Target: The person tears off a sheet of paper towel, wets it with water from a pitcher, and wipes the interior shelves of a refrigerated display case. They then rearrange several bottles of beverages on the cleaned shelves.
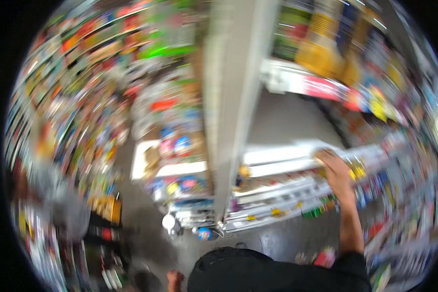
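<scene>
My right hand [330, 160] reaches out over a white metal shop shelf [281, 160] at the right, its fingers at the shelf's front part. Something pale may be under the fingertips, but blur hides whether it is a cloth, a sponge or only the shelf edge. Beneath the arm, packed goods line lower shelves. My left hand [175, 279] hangs low at the bottom edge beside my dark clothing, largely cut off, with no object visible in it.
A tall grey post [230, 109] divides the view. Left of it stands a display with packaged goods and a white shelf edge [180, 169]. A person in grey [64, 208] is at the far left. Yellow packages [319, 54] fill an upper shelf at right.
</scene>
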A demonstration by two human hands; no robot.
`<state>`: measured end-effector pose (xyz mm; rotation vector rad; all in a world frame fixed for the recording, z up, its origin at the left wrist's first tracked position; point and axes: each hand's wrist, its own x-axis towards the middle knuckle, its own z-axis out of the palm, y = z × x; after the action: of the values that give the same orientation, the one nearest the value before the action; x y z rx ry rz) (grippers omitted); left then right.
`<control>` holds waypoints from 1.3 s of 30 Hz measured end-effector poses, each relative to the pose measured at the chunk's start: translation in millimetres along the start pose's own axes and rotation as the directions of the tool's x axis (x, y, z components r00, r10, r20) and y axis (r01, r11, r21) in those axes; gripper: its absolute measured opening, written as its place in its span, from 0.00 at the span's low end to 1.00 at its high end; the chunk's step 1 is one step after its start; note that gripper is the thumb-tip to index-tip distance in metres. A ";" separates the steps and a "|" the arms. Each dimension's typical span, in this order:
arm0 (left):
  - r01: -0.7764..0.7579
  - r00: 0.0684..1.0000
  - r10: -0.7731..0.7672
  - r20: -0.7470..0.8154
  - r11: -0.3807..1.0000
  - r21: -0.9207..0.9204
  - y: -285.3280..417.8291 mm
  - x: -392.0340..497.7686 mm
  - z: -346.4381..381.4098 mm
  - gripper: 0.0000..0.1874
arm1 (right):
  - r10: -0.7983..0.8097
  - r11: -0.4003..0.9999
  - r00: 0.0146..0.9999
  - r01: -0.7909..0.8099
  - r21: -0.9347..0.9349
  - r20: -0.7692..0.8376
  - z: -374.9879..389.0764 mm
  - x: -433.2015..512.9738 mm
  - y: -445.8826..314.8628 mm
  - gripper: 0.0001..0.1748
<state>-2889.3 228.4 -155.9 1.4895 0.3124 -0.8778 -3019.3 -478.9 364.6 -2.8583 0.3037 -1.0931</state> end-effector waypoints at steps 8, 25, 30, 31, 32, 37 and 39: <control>0.108 0.993 -0.116 0.022 0.970 0.218 46.4 36.5 17.2 0.13 | 0.576 0.391 0.797 -0.465 0.795 0.183 -41.1 14.5 -19.2 0.16; 0.228 0.973 -0.224 -0.045 0.967 0.115 73.3 35.6 43.3 0.15 | 0.292 0.946 0.954 -0.299 -0.125 -0.070 2.1 66.6 33.1 0.18; 0.249 0.968 -0.250 -0.009 0.961 0.118 75.9 40.3 49.1 0.15 | -0.093 0.981 0.991 0.074 0.182 0.100 59.5 59.8 -82.7 0.26; 0.251 0.968 -0.253 -0.004 0.960 0.123 76.8 41.2 49.8 0.15 | -0.162 0.972 0.981 0.141 0.186 0.105 69.8 59.9 -110.0 0.25; 0.253 0.967 -0.256 0.003 0.960 0.123 78.7 43.1 50.2 0.15 | -0.251 0.968 0.964 0.249 0.029 0.089 79.0 61.6 -134.0 0.23; 0.266 0.963 -0.269 0.029 0.960 0.091 87.5 52.2 48.3 0.15 | -0.308 0.911 0.951 0.295 0.288 -0.001 71.3 64.6 -116.6 0.20; 0.276 0.960 -0.278 0.035 0.959 0.060 91.3 55.1 45.5 0.15 | -0.267 0.927 0.963 0.263 0.268 -0.020 54.1 58.6 -73.3 0.23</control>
<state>-2806.3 155.0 -121.7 1.4960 0.4767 -1.1482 -2928.8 -419.8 372.3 -2.7128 -0.2258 -1.0533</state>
